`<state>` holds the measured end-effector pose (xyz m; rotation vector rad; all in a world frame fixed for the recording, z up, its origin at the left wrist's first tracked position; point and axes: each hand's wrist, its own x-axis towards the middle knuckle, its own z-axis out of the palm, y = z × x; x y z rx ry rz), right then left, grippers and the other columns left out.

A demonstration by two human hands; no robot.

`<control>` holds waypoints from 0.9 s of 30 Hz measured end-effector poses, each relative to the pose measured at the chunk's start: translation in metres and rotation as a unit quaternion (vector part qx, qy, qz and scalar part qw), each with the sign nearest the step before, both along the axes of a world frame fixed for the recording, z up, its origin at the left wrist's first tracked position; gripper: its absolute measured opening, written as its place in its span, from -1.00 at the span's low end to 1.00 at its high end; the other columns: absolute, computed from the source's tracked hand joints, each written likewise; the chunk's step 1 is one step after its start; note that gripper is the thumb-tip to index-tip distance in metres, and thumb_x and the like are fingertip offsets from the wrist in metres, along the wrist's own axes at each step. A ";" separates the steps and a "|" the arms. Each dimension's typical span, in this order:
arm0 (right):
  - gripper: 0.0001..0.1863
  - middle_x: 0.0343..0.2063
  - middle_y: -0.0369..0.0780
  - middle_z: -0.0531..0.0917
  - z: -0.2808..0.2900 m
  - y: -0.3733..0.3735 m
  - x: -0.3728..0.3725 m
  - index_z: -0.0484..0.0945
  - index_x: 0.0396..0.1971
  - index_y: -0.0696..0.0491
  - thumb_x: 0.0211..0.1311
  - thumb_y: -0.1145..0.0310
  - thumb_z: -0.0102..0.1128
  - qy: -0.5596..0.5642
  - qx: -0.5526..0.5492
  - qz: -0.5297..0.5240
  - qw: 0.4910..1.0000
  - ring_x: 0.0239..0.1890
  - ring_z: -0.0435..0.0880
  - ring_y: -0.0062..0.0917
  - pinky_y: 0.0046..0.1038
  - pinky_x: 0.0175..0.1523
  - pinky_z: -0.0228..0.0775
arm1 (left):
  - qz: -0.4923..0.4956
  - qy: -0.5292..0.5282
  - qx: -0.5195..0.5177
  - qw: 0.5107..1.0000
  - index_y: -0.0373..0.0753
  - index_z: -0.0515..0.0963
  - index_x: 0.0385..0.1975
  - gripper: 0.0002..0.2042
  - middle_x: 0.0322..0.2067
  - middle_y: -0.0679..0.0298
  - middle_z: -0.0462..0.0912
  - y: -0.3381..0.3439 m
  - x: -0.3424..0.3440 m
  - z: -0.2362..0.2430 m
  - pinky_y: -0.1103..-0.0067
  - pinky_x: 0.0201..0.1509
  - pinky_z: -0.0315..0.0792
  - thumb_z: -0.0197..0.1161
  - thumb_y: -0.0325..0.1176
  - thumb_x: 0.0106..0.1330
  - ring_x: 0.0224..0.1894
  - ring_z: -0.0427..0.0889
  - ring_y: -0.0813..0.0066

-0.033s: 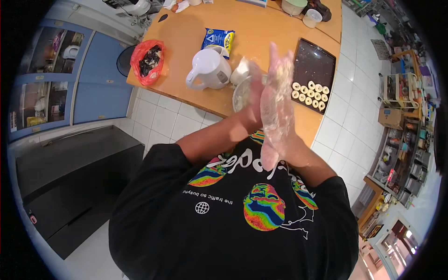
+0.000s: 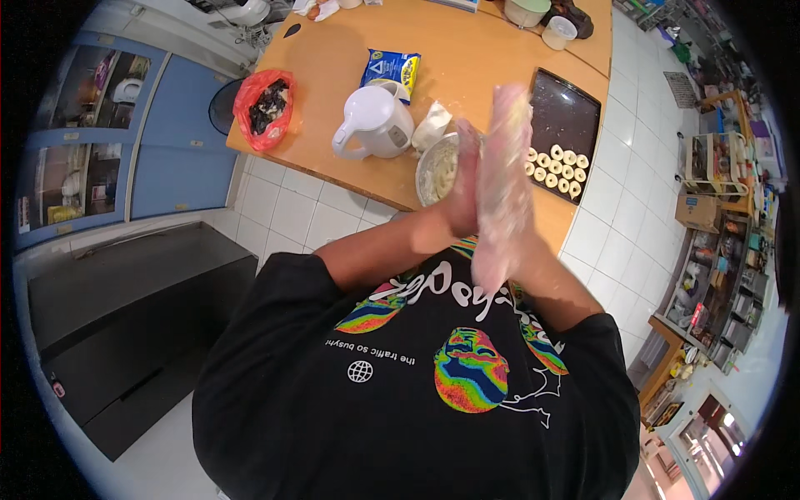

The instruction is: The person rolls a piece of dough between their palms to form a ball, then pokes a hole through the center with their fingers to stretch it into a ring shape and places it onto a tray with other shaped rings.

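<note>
Right hand: the right hand (image 2: 505,179) is flat, fingers stretched forward and close together, with pale dough (image 2: 512,142) smeared along it.
Left hand: the left hand (image 2: 464,183) is edge-on and slightly blurred, upright just beside the right one; how far its fingers open cannot be told.
Between the palms: they face each other at close quarters; whether they touch or press a piece between them cannot be told.
Mixing bowl: the bowl (image 2: 426,162), just beyond the left hand and partly hidden by it, contains more pale dough.
Baking tray: the dark tray (image 2: 567,112), right of the hands, bears ring-shaped dough pieces (image 2: 556,168) in close rows at its near end.
White pouch: the pouch (image 2: 431,127) is beside the bowl.
Kettle: the white kettle (image 2: 379,125) is left of the pouch, contents hidden; a blue packet (image 2: 383,67) lies behind.
Red bag: the plastic bag (image 2: 245,112), far left on the wooden table (image 2: 325,75), contains black and pale scraps.
Tubs: a white tub (image 2: 559,32) and a pale green one are at the back.
</note>
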<state>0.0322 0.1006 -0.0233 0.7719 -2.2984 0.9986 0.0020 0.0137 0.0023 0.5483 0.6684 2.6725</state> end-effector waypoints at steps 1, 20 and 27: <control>0.22 0.43 0.23 -0.03 0.002 0.004 -0.005 0.09 0.46 0.06 0.06 -0.68 -0.46 -0.002 0.014 -0.009 1.000 0.45 -0.17 0.33 0.27 0.44 -0.41 | 0.033 0.035 -0.056 0.997 -0.03 -0.21 0.54 -0.15 0.53 0.24 -0.14 0.004 0.001 -0.001 0.28 0.57 -0.24 -0.43 0.42 0.39 0.55 -0.12 0.20; 0.37 0.45 0.26 -0.36 0.090 -0.012 -0.020 -0.29 0.50 0.14 -0.03 -0.72 -0.33 0.038 0.004 0.097 0.995 0.51 -0.39 0.16 0.15 0.47 -0.62 | 0.019 -0.010 -0.046 0.999 0.07 -0.47 0.51 -0.05 0.55 0.23 -0.35 0.002 -0.001 -0.025 0.38 0.57 -0.39 -0.46 0.54 0.27 0.57 -0.31 0.33; 0.14 0.48 0.14 -0.09 0.040 -0.015 -0.003 0.11 0.45 0.03 0.11 -0.63 -0.42 -0.050 -0.060 0.051 0.996 0.48 -0.22 0.26 0.33 0.41 -0.59 | -0.021 0.022 0.106 0.994 0.12 -0.37 0.53 -0.13 0.55 0.24 -0.40 -0.017 -0.003 -0.012 0.27 0.58 -0.35 -0.40 0.47 0.34 0.57 -0.31 0.22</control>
